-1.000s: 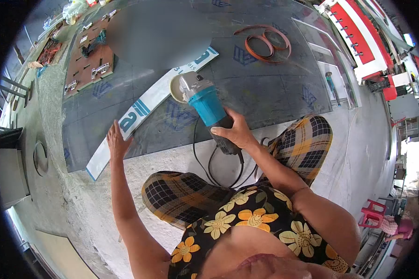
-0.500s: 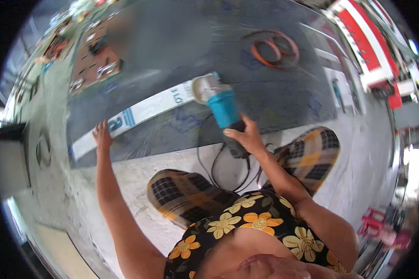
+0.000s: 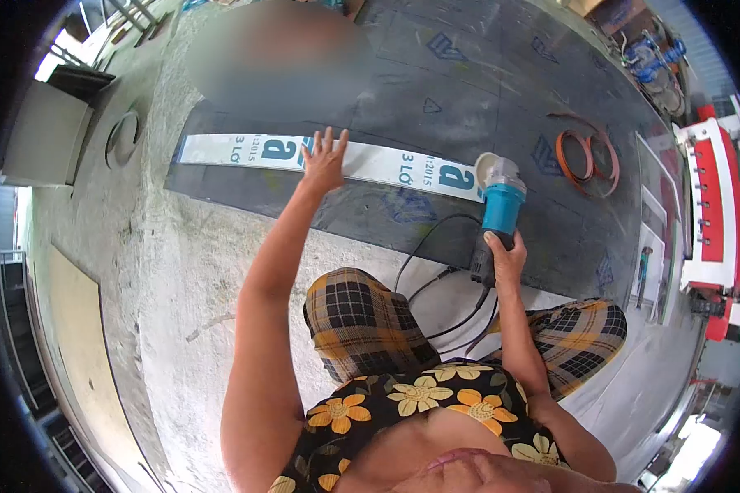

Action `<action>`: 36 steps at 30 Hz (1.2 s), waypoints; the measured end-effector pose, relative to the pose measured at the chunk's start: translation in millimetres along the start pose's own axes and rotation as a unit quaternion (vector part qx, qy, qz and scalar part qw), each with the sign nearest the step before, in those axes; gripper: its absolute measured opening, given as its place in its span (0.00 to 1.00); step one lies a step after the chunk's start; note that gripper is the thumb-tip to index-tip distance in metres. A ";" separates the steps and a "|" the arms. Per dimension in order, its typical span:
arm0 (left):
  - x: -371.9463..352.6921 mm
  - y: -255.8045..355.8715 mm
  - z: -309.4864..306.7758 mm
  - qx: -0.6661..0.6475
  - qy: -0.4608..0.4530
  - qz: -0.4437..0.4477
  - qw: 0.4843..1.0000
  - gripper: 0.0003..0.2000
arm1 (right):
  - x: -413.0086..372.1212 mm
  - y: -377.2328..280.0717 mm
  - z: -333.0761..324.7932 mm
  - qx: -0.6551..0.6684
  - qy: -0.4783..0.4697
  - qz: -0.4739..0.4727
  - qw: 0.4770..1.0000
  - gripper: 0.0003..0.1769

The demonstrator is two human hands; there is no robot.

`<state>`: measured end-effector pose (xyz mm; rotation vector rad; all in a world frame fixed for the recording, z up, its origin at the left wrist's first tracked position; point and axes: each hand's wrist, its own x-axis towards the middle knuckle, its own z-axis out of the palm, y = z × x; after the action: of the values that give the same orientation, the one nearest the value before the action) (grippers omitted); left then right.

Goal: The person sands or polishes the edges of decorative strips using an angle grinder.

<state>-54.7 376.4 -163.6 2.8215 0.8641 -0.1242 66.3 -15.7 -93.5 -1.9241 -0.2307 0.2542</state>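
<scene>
A long white strip point(image 3: 370, 161) with blue lettering lies across a dark sheet point(image 3: 436, 82) on the floor. My left hand point(image 3: 325, 164) rests on the strip near its middle, fingers spread. In my right hand point(image 3: 506, 253) is a teal and black angle grinder point(image 3: 501, 209), gripped by its dark rear handle. The grinder's pale disc point(image 3: 493, 167) is at the right end of the strip, overlapping it in this view. A black power cord point(image 3: 478, 311) runs from the handle and loops over the floor toward my legs.
An orange coiled strap point(image 3: 575, 160) lies on the dark sheet at the right. Beyond it are a glazed frame point(image 3: 654, 238) and a red and white machine point(image 3: 713, 193). A tan board point(image 3: 86, 345) lies at the left. A blurred patch hides the upper-left middle.
The view has turned, and the strip now slopes down to the right. My left hand has shifted from near the strip's left end to its middle. The grinder stays at the right end.
</scene>
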 end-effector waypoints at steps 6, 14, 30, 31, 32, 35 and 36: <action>4.8 2.8 9.9 -0.004 0.005 0.005 1.000 0.49 | 25.9 25.6 -16.5 -0.150 0.111 -0.046 0.981 0.37; -2.1 -12.8 6.6 -0.009 -0.023 0.039 0.999 0.49 | 41.7 35.3 -35.4 -0.252 0.171 0.032 0.952 0.49; -0.4 -23.9 5.5 -0.007 -0.019 0.025 0.999 0.48 | 55.8 17.1 -21.3 -0.386 0.154 0.008 0.909 0.48; -1.0 -26.3 1.8 -0.012 -0.026 0.023 0.999 0.48 | 55.2 13.8 -14.8 -0.400 0.155 0.007 0.903 0.48; -2.2 -24.7 1.3 -0.015 -0.030 0.018 0.999 0.48 | 56.7 15.4 -13.1 -0.412 0.153 0.005 0.898 0.49; -1.2 -25.2 9.9 -0.010 -0.012 0.014 1.000 0.47 | 63.5 23.5 -6.8 -0.456 0.148 -0.003 0.877 0.49; -2.0 -24.7 11.4 -0.011 -0.005 0.013 1.000 0.47 | 64.2 27.2 -5.0 -0.473 0.144 -0.005 0.869 0.50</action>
<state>-70.5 393.1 -178.3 2.8081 0.8212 -0.1245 130.3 -11.8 -121.4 -2.8982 -0.1745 -0.2139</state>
